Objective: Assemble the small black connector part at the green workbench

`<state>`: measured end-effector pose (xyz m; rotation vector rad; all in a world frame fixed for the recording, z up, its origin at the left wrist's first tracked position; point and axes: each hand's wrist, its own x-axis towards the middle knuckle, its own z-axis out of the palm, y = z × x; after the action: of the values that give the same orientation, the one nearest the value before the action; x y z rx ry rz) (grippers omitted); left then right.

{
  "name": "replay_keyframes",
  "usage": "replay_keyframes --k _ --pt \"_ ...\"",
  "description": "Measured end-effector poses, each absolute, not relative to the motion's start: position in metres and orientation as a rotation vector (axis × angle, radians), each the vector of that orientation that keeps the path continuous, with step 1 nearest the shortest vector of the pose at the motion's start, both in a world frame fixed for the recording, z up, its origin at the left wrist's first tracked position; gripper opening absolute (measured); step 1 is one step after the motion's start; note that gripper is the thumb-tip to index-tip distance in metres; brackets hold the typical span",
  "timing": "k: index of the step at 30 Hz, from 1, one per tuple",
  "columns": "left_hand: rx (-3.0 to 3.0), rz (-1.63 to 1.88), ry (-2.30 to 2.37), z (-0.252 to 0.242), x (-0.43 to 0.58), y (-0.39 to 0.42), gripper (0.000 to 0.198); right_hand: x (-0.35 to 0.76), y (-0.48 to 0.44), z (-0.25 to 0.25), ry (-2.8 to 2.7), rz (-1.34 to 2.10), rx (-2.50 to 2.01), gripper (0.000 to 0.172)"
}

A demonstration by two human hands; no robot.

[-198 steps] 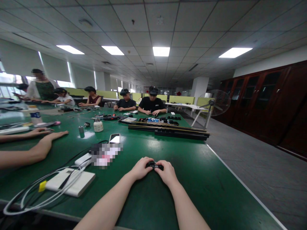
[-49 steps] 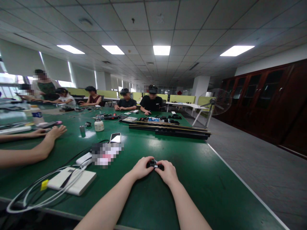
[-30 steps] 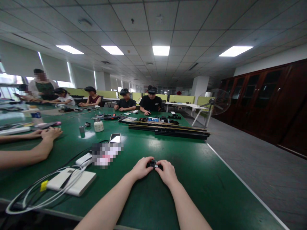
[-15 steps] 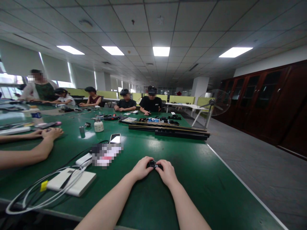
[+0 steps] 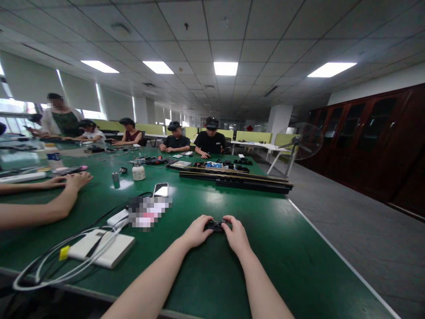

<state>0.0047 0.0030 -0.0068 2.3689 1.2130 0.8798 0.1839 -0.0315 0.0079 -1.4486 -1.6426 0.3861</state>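
A small black part (image 5: 217, 226) with a lighter bit on top lies between my hands, low over the green tabletop (image 5: 285, 261). Its exact kind is too small to make out. My left hand (image 5: 198, 231) grips its left end between thumb and fingers. At the opposite end, the thumb and fingers of my right hand (image 5: 236, 233) close on the part. Both forearms reach in from the bottom of the view, and the fingers partly cover the black part.
On my left lie a white box (image 5: 102, 248) with looped cables, a phone (image 5: 161, 190) and a small jar (image 5: 138, 172). Long black rails (image 5: 252, 185) lie across the table ahead. A neighbour's hands (image 5: 73, 180) rest at far left. Several people sit beyond.
My right hand has shifted slightly right, its fingers now higher on the part, and more of the black part shows between my hands. The whole view has moved slightly.
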Motion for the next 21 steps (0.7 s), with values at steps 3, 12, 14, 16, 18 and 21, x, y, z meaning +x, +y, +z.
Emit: replay_keyframes --k 3,12,14,16,18,21 --pt "2.37 0.879 1.217 -0.0068 0.0041 0.0029 0.037 0.1839 -0.0314 0.0078 -1.628 0.379 -1.449 0.025" --pt "2.342 0.864 1.229 -0.0012 0.0048 -0.0004 0.038 0.1851 -0.0329 0.0091 -1.542 0.345 -1.43 0.028" --pt "2.341 0.861 1.229 0.0 0.0052 -0.0012 0.038 0.1856 -0.0321 0.0081 -1.522 0.346 -1.422 0.028" --pt "2.342 0.855 1.234 0.0001 0.0053 -0.0012 0.038 0.186 -0.0311 0.0069 -1.504 0.358 -1.411 0.029" --pt "2.345 0.854 1.236 -0.0009 0.0051 -0.0006 0.037 0.1864 -0.0302 0.0063 -1.483 0.369 -1.399 0.029" --pt "2.359 0.858 1.226 -0.0031 0.0048 0.0008 0.037 0.1869 -0.0295 0.0066 -1.456 0.382 -1.391 0.031"
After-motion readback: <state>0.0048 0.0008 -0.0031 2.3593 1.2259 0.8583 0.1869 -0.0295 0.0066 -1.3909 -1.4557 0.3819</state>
